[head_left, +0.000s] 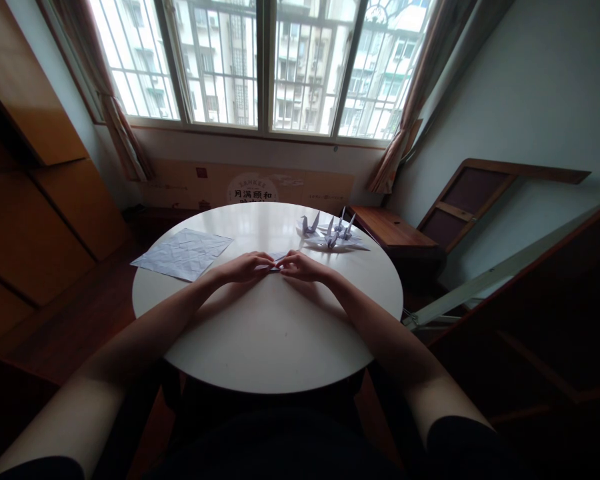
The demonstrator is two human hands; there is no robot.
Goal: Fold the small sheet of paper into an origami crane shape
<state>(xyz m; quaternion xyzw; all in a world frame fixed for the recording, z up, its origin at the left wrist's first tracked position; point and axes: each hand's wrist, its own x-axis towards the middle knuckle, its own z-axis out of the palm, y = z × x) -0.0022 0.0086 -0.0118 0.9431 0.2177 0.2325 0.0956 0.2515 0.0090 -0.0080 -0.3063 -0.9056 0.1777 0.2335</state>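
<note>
A small piece of folded paper lies at the middle of the white round table, mostly hidden by my fingers. My left hand pinches it from the left side. From the right, my right hand grips it too, with the fingertips of both hands nearly meeting. Pale sheets of paper with crease marks rest at the table's left. Several folded paper cranes stand together at the back right, on what looks like another sheet.
A wooden bench or low cabinet stands just beyond the table's right rim. Behind the table, a printed box or panel leans below the barred window. Wooden cupboards are on the left, and a dark wooden piece at the right.
</note>
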